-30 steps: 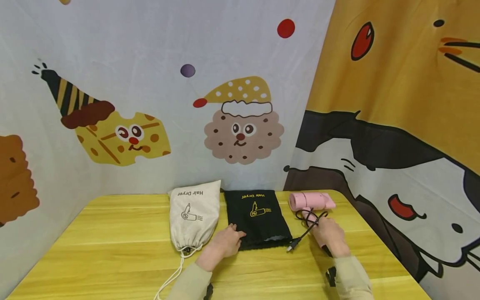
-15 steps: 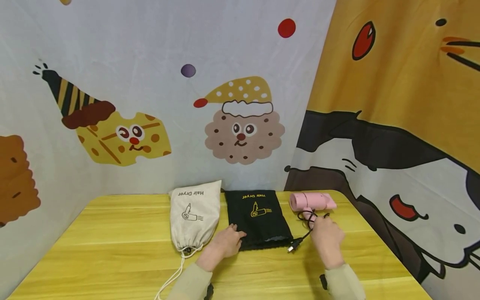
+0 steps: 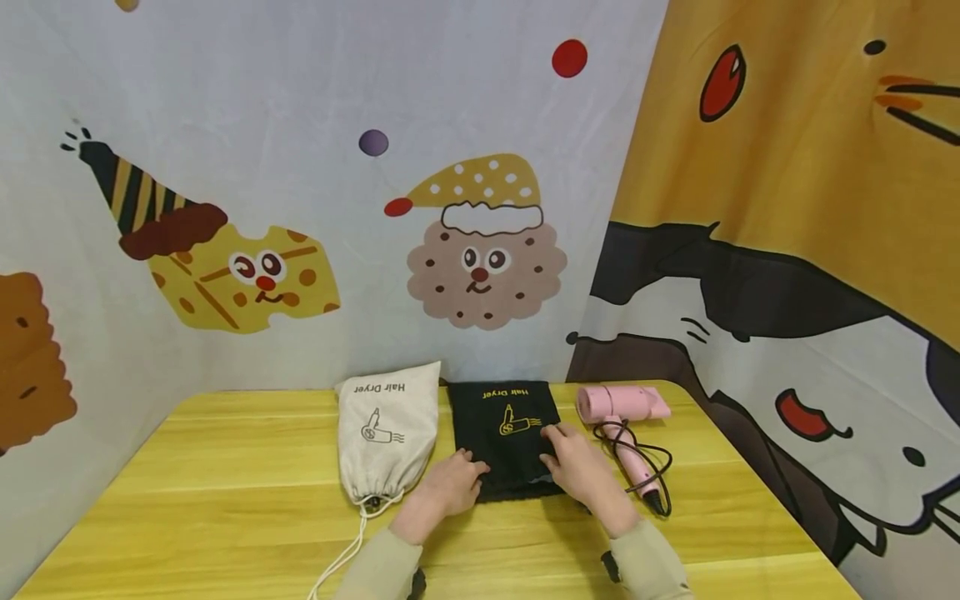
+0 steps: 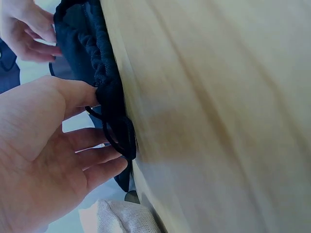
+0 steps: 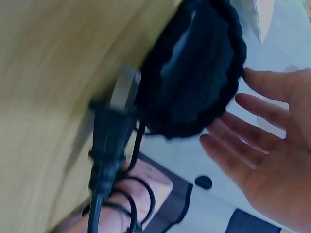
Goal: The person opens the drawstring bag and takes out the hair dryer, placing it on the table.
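A black drawstring pouch [image 3: 498,437] printed "Hair Dryer" lies flat at the back middle of the table. My left hand [image 3: 448,490] holds its near left corner, thumb and fingers around the gathered edge, where a loop of cord shows in the left wrist view. Over the pouch's right side is my right hand [image 3: 583,468], fingers extended, the thumb tip at the rim of the gaping mouth [image 5: 199,73]. Right of it lies a pink hair dryer [image 3: 618,404] with its black cord looped around the handle. The cord's plug [image 5: 109,131] sits beside the mouth in the right wrist view.
To the left rests a full-looking off-white drawstring bag [image 3: 390,442], also printed "Hair Dryer", its white cord [image 3: 348,550] trailing toward the front edge. A cartoon-printed curtain [image 3: 480,100] hangs behind the wooden table [image 3: 225,500].
My right hand has left the dryer's handle and cord and moved left to the black pouch's right side. The dryer stays on the table; my left hand keeps its place.
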The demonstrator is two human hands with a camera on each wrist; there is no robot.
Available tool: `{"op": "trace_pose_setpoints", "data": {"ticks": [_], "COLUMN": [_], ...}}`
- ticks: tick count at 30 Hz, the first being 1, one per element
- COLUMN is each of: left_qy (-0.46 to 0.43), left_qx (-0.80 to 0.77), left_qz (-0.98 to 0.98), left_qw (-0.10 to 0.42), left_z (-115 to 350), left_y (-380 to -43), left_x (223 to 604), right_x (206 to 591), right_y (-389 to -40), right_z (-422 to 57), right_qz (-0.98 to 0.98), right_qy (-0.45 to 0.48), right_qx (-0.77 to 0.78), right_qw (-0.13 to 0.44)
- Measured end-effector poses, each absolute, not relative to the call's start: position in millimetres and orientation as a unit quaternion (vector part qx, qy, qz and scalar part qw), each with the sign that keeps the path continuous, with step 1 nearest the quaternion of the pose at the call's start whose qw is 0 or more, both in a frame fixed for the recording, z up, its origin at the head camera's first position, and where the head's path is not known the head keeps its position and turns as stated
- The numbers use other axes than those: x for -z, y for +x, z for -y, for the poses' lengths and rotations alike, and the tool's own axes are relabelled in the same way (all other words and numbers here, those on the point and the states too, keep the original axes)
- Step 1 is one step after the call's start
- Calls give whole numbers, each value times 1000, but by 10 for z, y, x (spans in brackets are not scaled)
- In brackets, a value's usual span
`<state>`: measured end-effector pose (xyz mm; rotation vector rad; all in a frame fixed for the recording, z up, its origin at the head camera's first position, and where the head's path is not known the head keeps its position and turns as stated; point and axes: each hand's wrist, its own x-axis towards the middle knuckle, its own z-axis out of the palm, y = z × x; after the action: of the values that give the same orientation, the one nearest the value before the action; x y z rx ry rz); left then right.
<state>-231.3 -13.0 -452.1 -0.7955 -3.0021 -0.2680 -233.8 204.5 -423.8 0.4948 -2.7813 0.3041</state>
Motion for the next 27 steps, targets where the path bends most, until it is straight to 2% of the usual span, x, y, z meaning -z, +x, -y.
{"op": "trace_pose_setpoints", "data": {"ticks": [6,13,21,27], "left_qy": [-261,-272,-231,-186], "left_qx": [98,89,94,116], "left_qz": [960,955,957,957], "left_qw": [28,77,145,191], "left_z": [137,164,246,400], "left_y": [-2306,-2306,-2319,-2321], "left_x": [4544,4559,4541,4447], "right_x": [4319,4355,4420,4441], "right_y": [-2367,-2352,-2371,-2385], "right_z": [-1933,-1897,-1885,-1894], "right_qz": [975,977,980,980], "right_qy": [173,175,163,167], "right_qx": [-113,-119,-111,-103], "right_qw": [79,13,-21,-19]}}
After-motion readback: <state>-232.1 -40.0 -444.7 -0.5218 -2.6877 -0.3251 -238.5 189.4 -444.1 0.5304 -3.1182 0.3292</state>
